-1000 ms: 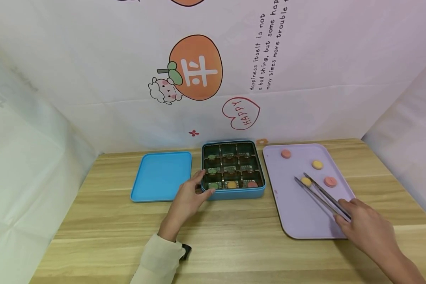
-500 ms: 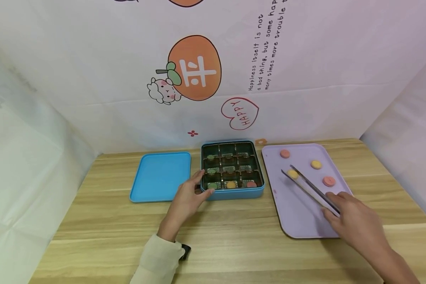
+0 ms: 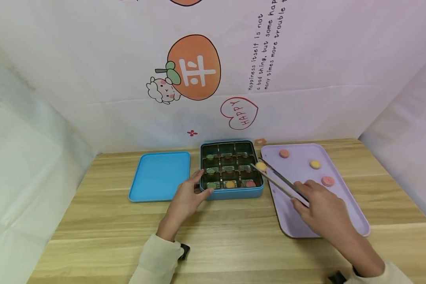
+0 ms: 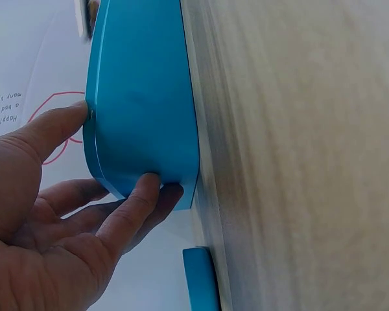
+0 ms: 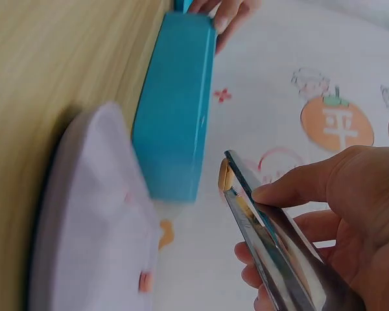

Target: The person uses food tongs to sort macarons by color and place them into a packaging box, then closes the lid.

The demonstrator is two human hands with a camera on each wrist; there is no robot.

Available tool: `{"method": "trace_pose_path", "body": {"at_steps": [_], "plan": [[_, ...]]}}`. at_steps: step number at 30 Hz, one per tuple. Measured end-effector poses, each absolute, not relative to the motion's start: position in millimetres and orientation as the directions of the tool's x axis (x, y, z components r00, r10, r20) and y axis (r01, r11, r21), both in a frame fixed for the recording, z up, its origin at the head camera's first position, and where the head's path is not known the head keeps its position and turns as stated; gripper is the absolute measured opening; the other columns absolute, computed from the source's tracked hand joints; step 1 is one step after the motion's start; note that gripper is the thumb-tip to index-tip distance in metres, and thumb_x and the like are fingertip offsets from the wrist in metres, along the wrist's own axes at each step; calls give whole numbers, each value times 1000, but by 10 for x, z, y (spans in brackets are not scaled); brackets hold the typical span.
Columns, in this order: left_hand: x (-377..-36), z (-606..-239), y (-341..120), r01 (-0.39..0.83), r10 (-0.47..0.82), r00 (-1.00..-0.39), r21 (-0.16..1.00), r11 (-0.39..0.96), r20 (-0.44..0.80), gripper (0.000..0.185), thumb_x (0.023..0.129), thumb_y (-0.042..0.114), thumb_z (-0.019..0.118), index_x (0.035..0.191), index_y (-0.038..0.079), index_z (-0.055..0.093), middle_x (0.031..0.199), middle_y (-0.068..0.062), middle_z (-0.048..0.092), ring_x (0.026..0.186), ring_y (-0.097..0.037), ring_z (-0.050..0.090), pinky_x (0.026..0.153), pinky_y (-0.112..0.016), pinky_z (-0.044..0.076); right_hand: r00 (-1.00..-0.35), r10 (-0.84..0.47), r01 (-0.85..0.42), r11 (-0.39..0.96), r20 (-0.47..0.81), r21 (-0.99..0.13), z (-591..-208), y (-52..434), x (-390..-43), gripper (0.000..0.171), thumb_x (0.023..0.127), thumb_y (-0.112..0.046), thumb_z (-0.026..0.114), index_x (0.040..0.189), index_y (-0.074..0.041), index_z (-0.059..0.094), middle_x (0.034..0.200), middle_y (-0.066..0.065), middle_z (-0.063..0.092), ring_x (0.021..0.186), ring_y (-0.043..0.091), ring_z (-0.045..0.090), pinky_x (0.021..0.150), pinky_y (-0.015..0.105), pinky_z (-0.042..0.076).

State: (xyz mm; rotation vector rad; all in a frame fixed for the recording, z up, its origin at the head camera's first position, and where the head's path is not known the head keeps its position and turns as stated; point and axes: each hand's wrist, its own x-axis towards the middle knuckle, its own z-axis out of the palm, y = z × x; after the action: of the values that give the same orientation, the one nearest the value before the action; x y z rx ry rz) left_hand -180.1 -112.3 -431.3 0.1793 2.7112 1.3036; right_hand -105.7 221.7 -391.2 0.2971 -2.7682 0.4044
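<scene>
My right hand (image 3: 323,209) holds metal tongs (image 3: 284,180), whose tips pinch a yellow macaron (image 3: 260,167) at the right rim of the blue tin box (image 3: 234,194). The right wrist view shows that macaron (image 5: 224,175) edge-on between the tips. With thumb and fingers, my left hand (image 3: 188,199) grips the box's front left corner. Inside the box is a dark divided insert. Green macarons (image 3: 212,185) fill its left column, and the front row also has a yellow macaron (image 3: 230,184) and a pink macaron (image 3: 250,184).
A lilac tray (image 3: 298,221) lies right of the box. On it are a pink macaron (image 3: 284,154), a yellow macaron (image 3: 315,164) and another pink macaron (image 3: 328,181). Left of the box is a blue lid (image 3: 159,177). A printed cloth (image 3: 127,79) hangs behind the wooden table (image 3: 234,244).
My right hand has carried the yellow macaron in the tongs leftward from the tray to the box's right rim. The left hand stays at the box corner.
</scene>
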Motion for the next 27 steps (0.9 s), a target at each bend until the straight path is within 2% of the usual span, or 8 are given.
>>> {"method": "trace_pose_path", "body": {"at_steps": [2, 3, 5, 7, 8, 10, 13, 27], "plan": [[-1801, -4311, -1130, 56, 157, -986, 780, 624, -55, 75, 99, 29, 75, 163, 11, 39, 171, -11, 32, 135, -35, 55, 89, -42, 46, -925, -179, -271, 929, 334, -252, -3881, 2089, -1102, 37, 85, -13, 82, 119, 0, 76, 101, 12, 73, 79, 26, 67, 54, 47, 51], [-1801, -4311, -1132, 57, 157, -986, 780, 624, -53, 75, 99, 29, 75, 163, 11, 39, 171, -11, 32, 138, -35, 53, 91, -42, 46, -922, -193, -286, 924, 335, -254, -3870, 2029, -1125, 35, 85, -12, 81, 118, 0, 76, 100, 12, 73, 79, 25, 67, 54, 46, 51], [-1803, -4311, -1137, 60, 159, -986, 782, 621, -51, 75, 99, 28, 75, 163, 10, 39, 171, -11, 32, 127, -33, 62, 86, -42, 47, -918, -217, -309, 917, 333, -252, -3853, 1916, -1175, 33, 87, -11, 79, 118, -1, 76, 100, 11, 72, 79, 24, 65, 53, 44, 50], [-1804, -4311, -1141, 60, 164, -985, 788, 613, -53, 75, 99, 28, 75, 162, 10, 39, 171, -12, 32, 89, -26, 65, 74, -37, 46, -917, -235, -323, 912, 322, -253, -3847, 1819, -1228, 32, 88, -11, 79, 118, -2, 76, 99, 11, 71, 77, 21, 62, 51, 41, 48], [-1804, -4311, -1143, 61, 168, -984, 791, 609, -54, 75, 99, 28, 75, 162, 9, 39, 171, -13, 32, 74, -22, 58, 69, -34, 44, -919, -241, -325, 910, 312, -256, -3845, 1776, -1254, 31, 89, -11, 79, 118, -2, 76, 98, 11, 71, 75, 20, 60, 50, 39, 46], [-1805, -4312, -1144, 62, 176, -983, 798, 599, -55, 75, 99, 27, 75, 162, 9, 39, 172, -14, 31, 57, -17, 42, 61, -31, 39, -924, -246, -324, 909, 293, -261, -3846, 1706, -1305, 32, 89, -11, 79, 119, -1, 76, 99, 12, 71, 72, 18, 57, 49, 37, 45], [-1802, -4312, -1142, 68, 183, -982, 803, 592, -52, 75, 99, 27, 75, 162, 9, 39, 171, -14, 31, 55, -12, 39, 59, -29, 38, -932, -245, -316, 911, 268, -264, -3855, 1641, -1376, 33, 90, -10, 79, 121, 2, 76, 102, 15, 71, 72, 19, 58, 49, 37, 47], [-1804, -4313, -1154, 69, 187, -981, 809, 583, -50, 74, 99, 26, 75, 162, 9, 40, 172, -14, 31, 55, -13, 39, 56, -28, 36, -942, -241, -299, 920, 233, -255, -3949, 1570, -1551, 38, 91, -12, 78, 124, 6, 74, 110, 22, 72, 87, 36, 71, 57, 50, 56]]}}
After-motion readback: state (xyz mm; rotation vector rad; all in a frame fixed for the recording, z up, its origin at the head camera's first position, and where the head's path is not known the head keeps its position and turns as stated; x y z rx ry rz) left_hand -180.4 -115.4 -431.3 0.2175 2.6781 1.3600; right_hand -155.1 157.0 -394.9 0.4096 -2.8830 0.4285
